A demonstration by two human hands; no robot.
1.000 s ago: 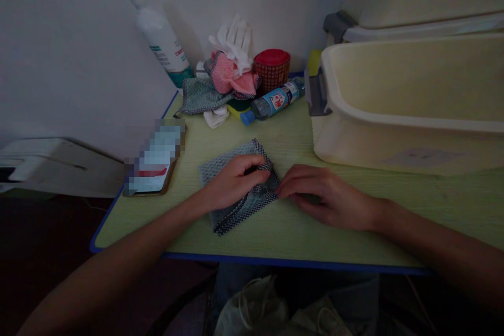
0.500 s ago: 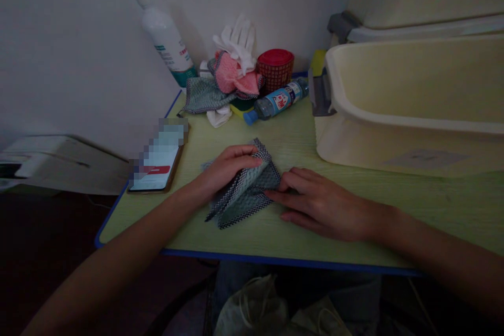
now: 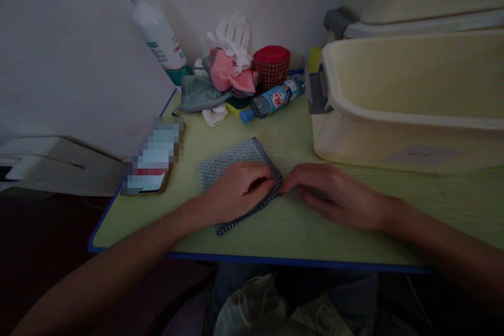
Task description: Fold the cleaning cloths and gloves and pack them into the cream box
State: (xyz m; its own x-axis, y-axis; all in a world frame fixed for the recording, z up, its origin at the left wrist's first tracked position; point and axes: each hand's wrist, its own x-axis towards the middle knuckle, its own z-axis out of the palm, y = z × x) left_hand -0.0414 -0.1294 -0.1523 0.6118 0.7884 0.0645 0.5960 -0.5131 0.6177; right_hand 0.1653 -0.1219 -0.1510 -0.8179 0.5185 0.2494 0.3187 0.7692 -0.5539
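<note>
A folded grey-green cleaning cloth (image 3: pixel 228 160) with a black-and-white checked border lies nearly flat on the table. My left hand (image 3: pixel 236 191) rests on top of it, fingers curled and thumb closed toward them near the right border, gripping the cloth there. Part of the cloth is hidden under this hand. At the cloth's right corner, my right hand (image 3: pixel 338 194) touches the border with its bent-down fingertips. Its thumb sits lower and apart from the fingertips.
A phone (image 3: pixel 153 160) lies at the table's left edge. Behind are a white bottle (image 3: pixel 157 37), a pink cloth (image 3: pixel 224 71), a white glove (image 3: pixel 234 39), a red-lidded container (image 3: pixel 271 68) and a lying blue-capped bottle (image 3: pixel 275 100). A cream bin (image 3: pixel 354 139) stands right.
The cloth has gone from raised and partly open folds to lying flatter. My left hand has come down onto it, and my right fingertips have shifted to its right corner.
</note>
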